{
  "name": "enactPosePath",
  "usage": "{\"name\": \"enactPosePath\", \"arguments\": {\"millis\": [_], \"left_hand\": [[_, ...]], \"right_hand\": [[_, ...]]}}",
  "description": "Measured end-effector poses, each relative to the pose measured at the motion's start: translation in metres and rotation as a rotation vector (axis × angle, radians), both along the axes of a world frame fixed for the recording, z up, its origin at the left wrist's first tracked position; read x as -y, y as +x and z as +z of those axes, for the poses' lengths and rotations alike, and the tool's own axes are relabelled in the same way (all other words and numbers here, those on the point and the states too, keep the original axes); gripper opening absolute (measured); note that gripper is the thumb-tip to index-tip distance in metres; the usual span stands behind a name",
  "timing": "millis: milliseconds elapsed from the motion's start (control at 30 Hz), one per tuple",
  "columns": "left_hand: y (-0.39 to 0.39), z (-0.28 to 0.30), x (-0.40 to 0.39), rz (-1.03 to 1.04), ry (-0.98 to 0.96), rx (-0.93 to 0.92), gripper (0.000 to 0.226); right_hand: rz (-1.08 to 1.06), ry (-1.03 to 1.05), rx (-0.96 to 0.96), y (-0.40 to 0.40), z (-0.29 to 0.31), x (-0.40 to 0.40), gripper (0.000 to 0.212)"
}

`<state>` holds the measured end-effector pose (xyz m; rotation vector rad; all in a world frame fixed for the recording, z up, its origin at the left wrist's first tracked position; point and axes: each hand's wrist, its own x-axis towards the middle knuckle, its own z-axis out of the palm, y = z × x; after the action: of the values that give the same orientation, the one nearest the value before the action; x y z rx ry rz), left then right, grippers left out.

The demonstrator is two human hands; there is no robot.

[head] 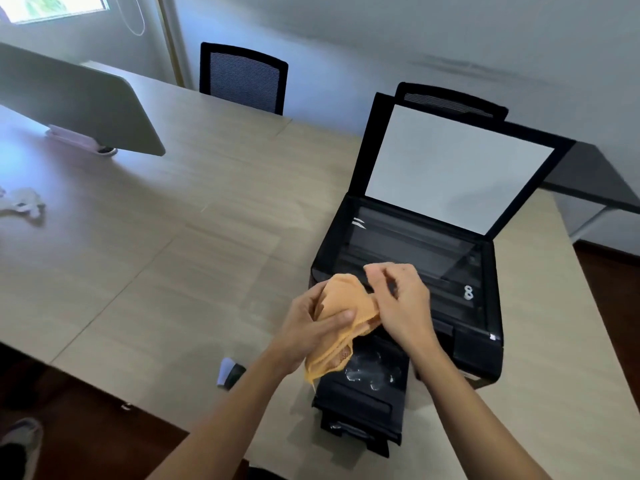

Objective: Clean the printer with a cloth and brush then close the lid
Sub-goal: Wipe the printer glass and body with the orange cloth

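A black printer (481, 344) stands at the table's right end with its scanner lid (457, 168) raised, white inside facing me. The scanner glass (408, 247) lies bare below it. An orange cloth (343, 303) is bunched above the printer's front left corner. My left hand (311, 327) grips the cloth from the left, thumb across it. My right hand (398, 303) pinches its right edge with curled fingers. A small brush (229, 373) with a white and dark body lies on the table left of the printer's front tray (360, 403).
The light wooden table (173, 237) stretches to the left. A grey desk divider (79, 105) stands at its far left, with crumpled white material (24, 202) near it. Two black mesh chairs (242, 77) sit behind the table. A shoe (20, 441) shows on the floor.
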<state>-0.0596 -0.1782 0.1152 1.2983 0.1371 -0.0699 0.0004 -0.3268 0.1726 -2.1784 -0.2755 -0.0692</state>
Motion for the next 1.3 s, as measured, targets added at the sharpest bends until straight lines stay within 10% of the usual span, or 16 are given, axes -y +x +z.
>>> {"name": "enactPosePath", "arguments": {"millis": [267,533,700,1000,1167,1300], "left_hand": [[0.000,-0.073,-0.055,0.819,0.084,-0.518,0.006],[0.073,-0.065,0.002,0.538,-0.150,-0.281,0.025],[0.103,-0.066,0.021,0.811,-0.222,-0.094,0.037],[0.107,-0.110,0.026,0.941,-0.209,-0.523,0.029],[0.119,-0.084,0.033,0.971,-0.370,0.125,0.038],[0.120,-0.095,0.019,0.943,-0.364,-0.181,0.036]], "right_hand": [[-0.438,-0.152,0.100,0.041,-0.046,0.147,0.039],[-0.468,-0.283,-0.134,0.056,-0.092,0.208,0.064],[-0.442,-0.148,-0.182,0.065,-0.125,0.203,0.059],[-0.500,-0.111,-0.141,0.065,-0.139,0.205,0.049],[-0.500,-0.087,-0.133,0.062,-0.134,0.198,0.057],[-0.518,-0.073,-0.139,0.060,-0.133,0.195,0.061]]}}
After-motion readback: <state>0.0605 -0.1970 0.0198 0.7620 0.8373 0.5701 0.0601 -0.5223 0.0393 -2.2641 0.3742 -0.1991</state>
